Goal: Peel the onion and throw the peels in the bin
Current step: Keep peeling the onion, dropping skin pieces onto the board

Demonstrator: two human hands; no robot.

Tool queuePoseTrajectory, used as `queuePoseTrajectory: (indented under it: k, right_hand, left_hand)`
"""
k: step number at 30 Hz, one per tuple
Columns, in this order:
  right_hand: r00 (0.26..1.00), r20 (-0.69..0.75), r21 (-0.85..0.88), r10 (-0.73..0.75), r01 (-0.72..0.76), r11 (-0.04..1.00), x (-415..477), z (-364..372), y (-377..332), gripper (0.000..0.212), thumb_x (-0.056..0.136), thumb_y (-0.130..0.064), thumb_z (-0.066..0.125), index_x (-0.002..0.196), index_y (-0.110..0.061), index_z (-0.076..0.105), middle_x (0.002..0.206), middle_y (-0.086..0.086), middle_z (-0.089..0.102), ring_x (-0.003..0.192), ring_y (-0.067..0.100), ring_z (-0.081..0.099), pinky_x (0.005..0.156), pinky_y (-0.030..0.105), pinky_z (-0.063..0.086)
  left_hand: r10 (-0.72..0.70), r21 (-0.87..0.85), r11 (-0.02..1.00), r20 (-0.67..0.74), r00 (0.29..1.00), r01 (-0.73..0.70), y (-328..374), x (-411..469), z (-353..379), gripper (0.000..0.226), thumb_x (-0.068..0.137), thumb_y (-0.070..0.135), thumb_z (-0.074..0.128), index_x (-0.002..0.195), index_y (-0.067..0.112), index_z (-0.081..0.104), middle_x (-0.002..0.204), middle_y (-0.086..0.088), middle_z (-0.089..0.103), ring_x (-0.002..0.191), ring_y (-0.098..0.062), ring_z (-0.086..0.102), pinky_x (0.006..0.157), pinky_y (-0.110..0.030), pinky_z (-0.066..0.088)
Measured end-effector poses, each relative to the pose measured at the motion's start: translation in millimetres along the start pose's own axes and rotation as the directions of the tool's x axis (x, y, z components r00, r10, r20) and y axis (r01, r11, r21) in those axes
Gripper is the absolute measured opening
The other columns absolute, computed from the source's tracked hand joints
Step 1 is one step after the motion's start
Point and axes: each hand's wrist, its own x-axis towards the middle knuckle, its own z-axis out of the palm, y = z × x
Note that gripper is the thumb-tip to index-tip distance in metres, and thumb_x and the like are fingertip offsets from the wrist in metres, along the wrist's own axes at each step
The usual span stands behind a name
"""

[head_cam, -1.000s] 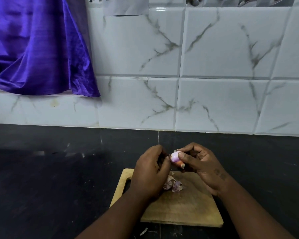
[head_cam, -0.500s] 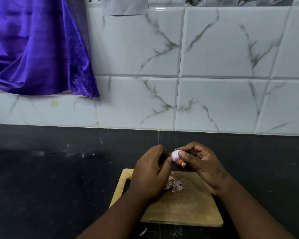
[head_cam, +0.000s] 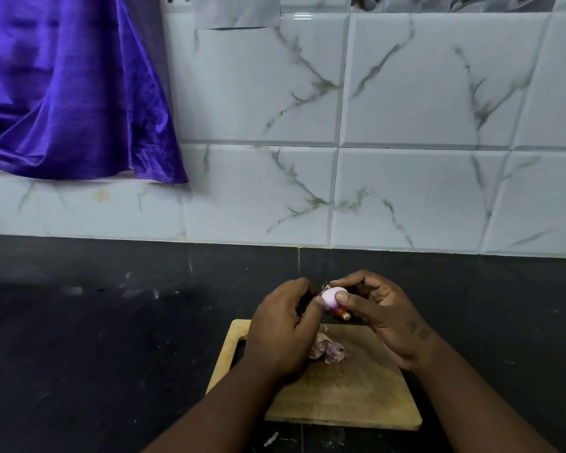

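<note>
Onion (head_cam: 330, 297): small, pale pink, partly skinned, held in lower centre frame above the far edge of the cutting board (head_cam: 340, 400).
Right hand (head_cam: 384, 318): thumb and forefinger pinch the onion.
Left hand (head_cam: 283, 331): fingers curled, thumb against the onion's left side.
Peels (head_cam: 328, 349): loose heap on the board, below the hands.
Counter (head_cam: 79, 338): black.
Purple cloth (head_cam: 62, 86): hanging, upper left.

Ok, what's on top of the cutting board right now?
A small pile of onion peels lies on the cutting board. The left hand hides part of the pile and the board's left side, so anything there can't be seen.
</note>
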Motion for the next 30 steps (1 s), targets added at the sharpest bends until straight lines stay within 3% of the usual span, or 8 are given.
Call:
queuePoseTrajectory:
  k: [4,9,11,14,18,25,30]
  right_hand:
    - [1.000,0.000,-0.031,-0.008,0.008,0.999,-0.3,0.3,-1.4,0.033,0.076,-0.010,0.078,0.106,0.003,0.072,0.108,0.023,0.075,0.098,0.031,0.074,0.088,0.040,0.061]
    - [1.000,0.001,0.011,0.002,-0.002,1.000,-0.8,-0.1,-1.5,0.033,0.077,-0.008,0.075,0.108,0.004,0.071,0.107,0.022,0.076,0.095,0.029,0.074,0.083,0.036,0.063]
    - [1.000,0.001,0.020,0.006,-0.006,1.000,-1.0,-0.4,-2.2,0.033,0.078,-0.009,0.074,0.108,0.003,0.072,0.107,0.021,0.076,0.095,0.028,0.075,0.082,0.034,0.063]
    - [1.000,-0.003,0.023,0.010,-0.010,1.000,-1.0,-0.9,-2.8,0.032,0.079,-0.009,0.074,0.108,0.003,0.072,0.107,0.021,0.076,0.095,0.029,0.075,0.080,0.034,0.063]
    - [1.000,0.011,-0.004,0.003,-0.003,1.000,-0.8,-1.6,-2.7,0.030,0.081,-0.008,0.074,0.108,0.004,0.072,0.107,0.023,0.075,0.096,0.031,0.075,0.081,0.036,0.062]
    - [1.000,0.012,0.026,0.013,-0.013,1.000,-1.1,-0.2,-2.4,0.026,0.078,-0.009,0.074,0.103,-0.001,0.075,0.105,0.020,0.077,0.094,0.029,0.075,0.082,0.036,0.063]
    - [1.000,0.018,0.018,0.020,-0.020,1.000,-0.6,-1.3,-2.6,0.029,0.080,-0.009,0.073,0.106,0.004,0.072,0.105,0.021,0.076,0.094,0.029,0.075,0.081,0.036,0.063]
  left_hand:
    - [0.028,0.008,1.000,0.006,1.000,-0.028,0.1,0.3,-0.7,0.034,0.096,0.053,0.047,0.082,0.024,0.059,0.076,0.003,0.058,0.072,-0.016,0.056,0.062,-0.048,0.048]
    - [0.038,-0.023,0.999,0.027,0.999,-0.037,-4.8,1.7,0.0,0.017,0.097,0.024,0.051,0.082,0.023,0.059,0.077,0.004,0.058,0.073,-0.016,0.056,0.063,-0.047,0.047]
    - [0.042,-0.050,0.998,0.018,0.999,-0.041,-4.9,2.2,0.2,0.020,0.099,0.023,0.049,0.081,0.024,0.058,0.076,0.004,0.057,0.073,-0.017,0.055,0.063,-0.047,0.047]
    - [0.054,-0.098,0.994,-0.001,0.999,-0.053,-3.1,1.1,-0.1,0.028,0.102,0.036,0.045,0.078,0.027,0.056,0.073,0.004,0.055,0.071,-0.017,0.055,0.062,-0.046,0.045]
    - [0.061,-0.032,0.998,0.025,0.998,-0.060,-2.3,0.8,0.3,0.034,0.098,0.051,0.048,0.080,0.025,0.058,0.075,0.003,0.057,0.071,-0.016,0.055,0.061,-0.046,0.046]
    - [0.047,-0.067,0.997,0.046,0.998,-0.044,-5.0,1.6,-0.3,0.020,0.097,0.022,0.049,0.078,0.020,0.057,0.073,0.002,0.056,0.070,-0.017,0.053,0.062,-0.046,0.044]
    - [0.049,-0.069,0.997,0.046,0.998,-0.046,-1.2,-0.9,-0.4,0.035,0.100,0.048,0.044,0.078,0.024,0.056,0.073,0.002,0.056,0.069,-0.016,0.053,0.062,-0.046,0.044]
